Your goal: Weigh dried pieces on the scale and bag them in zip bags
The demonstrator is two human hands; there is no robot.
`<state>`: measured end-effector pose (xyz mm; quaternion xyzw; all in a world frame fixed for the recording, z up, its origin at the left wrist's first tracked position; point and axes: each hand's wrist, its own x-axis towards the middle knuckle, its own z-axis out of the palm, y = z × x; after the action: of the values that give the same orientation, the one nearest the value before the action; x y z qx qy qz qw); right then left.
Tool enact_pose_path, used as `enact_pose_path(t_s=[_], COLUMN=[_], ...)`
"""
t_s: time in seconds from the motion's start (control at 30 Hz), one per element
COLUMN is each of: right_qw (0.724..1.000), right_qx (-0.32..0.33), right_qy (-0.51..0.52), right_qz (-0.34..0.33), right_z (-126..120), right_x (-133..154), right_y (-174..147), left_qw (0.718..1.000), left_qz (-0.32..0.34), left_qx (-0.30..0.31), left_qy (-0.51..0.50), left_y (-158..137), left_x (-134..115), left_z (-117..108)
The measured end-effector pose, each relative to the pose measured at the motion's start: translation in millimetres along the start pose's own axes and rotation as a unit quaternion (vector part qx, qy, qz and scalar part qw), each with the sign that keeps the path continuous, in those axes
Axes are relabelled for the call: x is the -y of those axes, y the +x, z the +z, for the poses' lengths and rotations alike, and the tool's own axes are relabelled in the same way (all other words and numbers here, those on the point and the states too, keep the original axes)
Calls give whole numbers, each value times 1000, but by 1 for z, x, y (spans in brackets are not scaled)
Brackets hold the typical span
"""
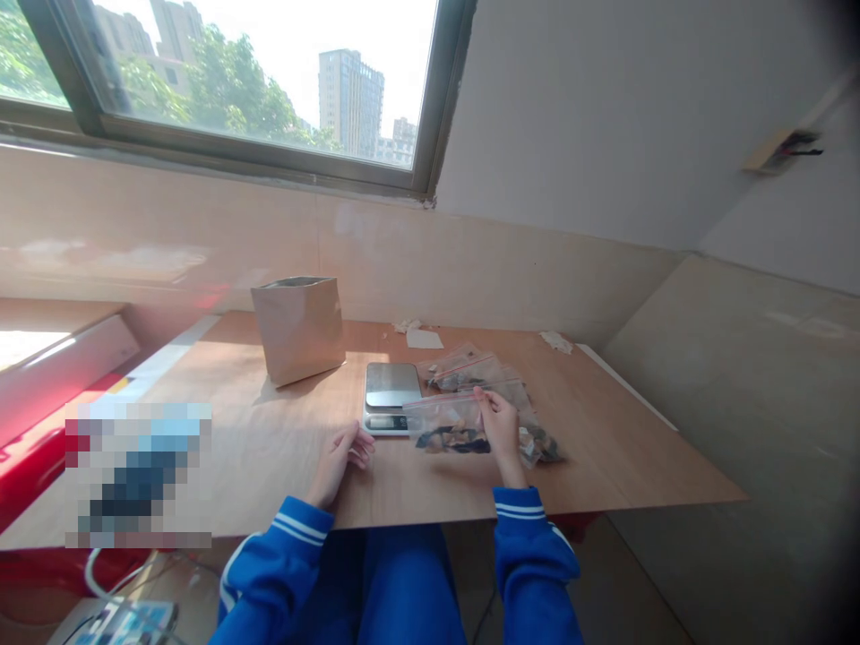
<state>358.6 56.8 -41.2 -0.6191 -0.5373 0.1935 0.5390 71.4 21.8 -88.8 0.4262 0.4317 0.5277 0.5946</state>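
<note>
Two hands: both on the wooden board [269,466], blue sleeves behind them.
Left hand [338,461]: resting loosely curled, holding nothing, just left of the scale.
Right hand [499,428]: pinching the top edge of a clear zip bag [457,428] with dark contents.
Scale [390,396]: between the hands, touching the bag.
More bags [467,369]: just behind.
Paper bag [299,327]: upright, farther left.

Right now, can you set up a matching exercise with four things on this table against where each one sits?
Things:
1. paper bag
2. scale
3. zip bag
4. left hand

Places:
A. pinched at its top by the right hand
B. resting on the table, holding nothing
C. standing open, far left
D. between paper bag and zip bags

Pairs: 1-C, 2-D, 3-A, 4-B
</note>
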Motion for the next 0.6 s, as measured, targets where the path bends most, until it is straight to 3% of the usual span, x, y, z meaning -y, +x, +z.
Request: enact_pose_path(t_s=[0.13,0.27,0.4,0.47,0.6], right_qw=[975,928,926,930,938], right_qx=[-54,-145,-77,-44,-45], right_qy=[-211,-317,-324,-320,-302], right_qz=[-35,-134,-177,-178,-167], right_z=[-18,-2,20,24,22], right_x=[-28,-43,-55,-62,-72], right_y=[20,8,-16,-23,-25], left_qw=[1000,999,981,940,806], left_qz=[-3,8,53,102,182], left_qx=[-6,-30,-128,-205,-314], left_qy=[10,36,133,252,467], left_y=[1,2,8,14,35], left_x=[2,6,12,11,-2], left_z=[0,2,-9,-24,-62])
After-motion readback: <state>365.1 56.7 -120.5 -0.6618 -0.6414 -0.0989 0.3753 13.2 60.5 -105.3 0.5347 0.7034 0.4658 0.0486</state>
